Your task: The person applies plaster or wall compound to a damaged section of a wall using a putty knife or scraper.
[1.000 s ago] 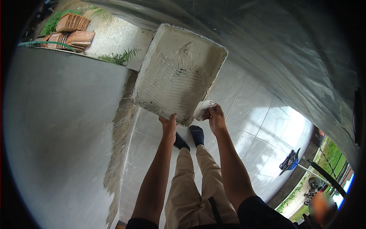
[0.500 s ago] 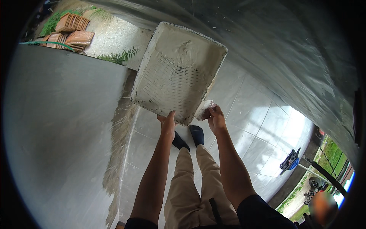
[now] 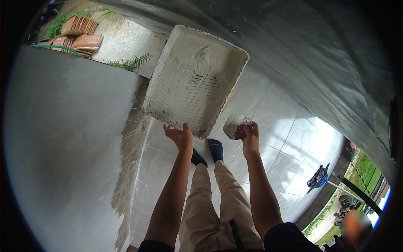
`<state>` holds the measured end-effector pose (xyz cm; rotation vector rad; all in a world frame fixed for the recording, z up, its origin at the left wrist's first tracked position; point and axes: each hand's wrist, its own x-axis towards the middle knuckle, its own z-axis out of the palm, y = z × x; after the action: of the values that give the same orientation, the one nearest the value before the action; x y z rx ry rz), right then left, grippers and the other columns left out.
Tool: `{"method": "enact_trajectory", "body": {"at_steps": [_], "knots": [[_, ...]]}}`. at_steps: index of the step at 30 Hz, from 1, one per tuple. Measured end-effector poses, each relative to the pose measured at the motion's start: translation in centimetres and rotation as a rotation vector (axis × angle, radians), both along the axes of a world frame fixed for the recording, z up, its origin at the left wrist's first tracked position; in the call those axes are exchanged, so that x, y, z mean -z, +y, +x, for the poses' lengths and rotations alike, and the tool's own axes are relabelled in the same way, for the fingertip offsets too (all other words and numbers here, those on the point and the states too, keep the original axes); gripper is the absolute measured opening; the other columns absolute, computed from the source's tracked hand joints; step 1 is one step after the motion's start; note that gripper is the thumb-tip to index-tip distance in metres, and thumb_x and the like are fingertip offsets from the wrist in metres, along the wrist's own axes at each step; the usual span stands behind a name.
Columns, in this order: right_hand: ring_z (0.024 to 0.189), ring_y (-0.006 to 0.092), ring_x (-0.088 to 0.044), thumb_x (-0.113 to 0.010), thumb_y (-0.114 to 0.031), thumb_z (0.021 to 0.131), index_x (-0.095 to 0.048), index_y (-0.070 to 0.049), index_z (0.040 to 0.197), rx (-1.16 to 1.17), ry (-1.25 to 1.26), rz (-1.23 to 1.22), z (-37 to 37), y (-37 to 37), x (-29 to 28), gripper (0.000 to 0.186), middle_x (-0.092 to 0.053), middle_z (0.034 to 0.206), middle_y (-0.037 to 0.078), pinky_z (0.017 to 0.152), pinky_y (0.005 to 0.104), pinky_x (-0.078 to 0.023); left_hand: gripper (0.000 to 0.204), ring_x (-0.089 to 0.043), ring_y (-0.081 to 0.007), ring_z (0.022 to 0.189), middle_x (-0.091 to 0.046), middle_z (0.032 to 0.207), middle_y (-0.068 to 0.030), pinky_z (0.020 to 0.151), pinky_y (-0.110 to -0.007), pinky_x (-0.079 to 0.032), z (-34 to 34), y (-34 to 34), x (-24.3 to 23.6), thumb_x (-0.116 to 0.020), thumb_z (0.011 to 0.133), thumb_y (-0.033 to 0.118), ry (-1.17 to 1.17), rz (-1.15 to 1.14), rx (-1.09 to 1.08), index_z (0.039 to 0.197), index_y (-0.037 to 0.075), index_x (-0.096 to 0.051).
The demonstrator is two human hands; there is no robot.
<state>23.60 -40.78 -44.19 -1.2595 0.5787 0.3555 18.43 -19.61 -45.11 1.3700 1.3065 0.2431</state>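
Observation:
A large rectangular paint tray (image 3: 195, 75), coated in off-white paint with a ridged middle, is held tilted in front of me. My left hand (image 3: 178, 134) grips its lower left edge. My right hand (image 3: 250, 134) holds a small pale, stained flat piece (image 3: 235, 123), apart from the tray's lower right side. My socked feet stand on grey floor tiles (image 3: 277, 134) below.
A grey wall (image 3: 67, 143) is at left, with stacked terracotta roof tiles (image 3: 79, 25) and plants (image 3: 130, 63) beyond. A plastic sheet (image 3: 319, 50) hangs along the upper right. A blue tool with a pole (image 3: 320, 179) lies at the right, near greenery.
My right hand has moved down and right with the pale piece, away from the tray's edge. My left hand and the tray have shifted slightly left.

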Motion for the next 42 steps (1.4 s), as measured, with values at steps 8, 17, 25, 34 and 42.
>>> {"method": "enact_trajectory", "body": {"at_steps": [8, 17, 25, 34, 42], "knots": [[0.083, 0.011, -0.057, -0.051, -0.006, 0.096, -0.05, 0.0, 0.119, -0.281, -0.392, -0.364, 6.6, 5.7, -5.9, 0.024, -0.059, 0.101, 0.007, 0.07, 0.0271, -0.05, 0.086, -0.024, -0.0433, 0.129, -0.02, 0.135, -0.0334, 0.111, -0.052, -0.022, 0.3, 1.6, -0.2, -0.055, 0.076, 0.003, -0.064, 0.202, 0.09, 0.142, -0.011, -0.002], [0.098, 0.0383, -0.064, -0.056, -0.003, 0.088, -0.056, -0.006, 0.118, -0.517, -0.572, -0.855, 16.1, 12.0, -8.2, 0.03, -0.067, 0.105, 0.02, 0.082, 0.0442, -0.051, 0.091, -0.022, -0.0433, 0.132, -0.015, 0.139, -0.0332, 0.115, -0.049, -0.018, 0.8, 2.6, -1.1, -0.056, 0.076, 0.003, -0.021, 0.297, 0.164, 0.143, -0.012, 0.003], [0.097, 0.0349, -0.066, -0.058, -0.003, 0.086, -0.062, -0.008, 0.116, -0.676, -0.906, -0.933, 19.2, 13.5, -6.0, 0.031, -0.068, 0.106, 0.017, 0.085, 0.0421, -0.051, 0.095, -0.008, -0.0451, 0.142, -0.004, 0.148, -0.0358, 0.118, -0.048, -0.009, 1.3, 3.2, -1.2, -0.056, 0.081, 0.009, -0.024, 0.143, 0.072, 0.142, -0.015, 0.012], [0.093, 0.0384, -0.066, -0.058, 0.0, 0.084, -0.062, -0.007, 0.117, -0.679, -1.026, -0.967, 20.1, 13.6, -3.8, 0.033, -0.067, 0.103, 0.02, 0.081, 0.0436, -0.053, 0.095, -0.004, -0.0444, 0.144, 0.0, 0.15, -0.0367, 0.119, -0.047, -0.005, 0.9, 3.2, -1.1, -0.056, 0.081, 0.01, -0.019, 0.123, 0.156, 0.142, -0.017, 0.011], [0.092, 0.0379, -0.066, -0.059, 0.001, 0.084, -0.062, -0.006, 0.117, -0.719, -1.051, -1.014, 20.8, 14.3, -2.8, 0.034, -0.067, 0.101, 0.021, 0.079, 0.0434, -0.052, 0.096, -0.008, -0.0453, 0.142, -0.004, 0.148, -0.0368, 0.119, -0.047, -0.008, 1.1, 2.7, -0.5, -0.056, 0.079, 0.008, -0.023, 0.184, 0.168, 0.141, -0.017, 0.013]]}}
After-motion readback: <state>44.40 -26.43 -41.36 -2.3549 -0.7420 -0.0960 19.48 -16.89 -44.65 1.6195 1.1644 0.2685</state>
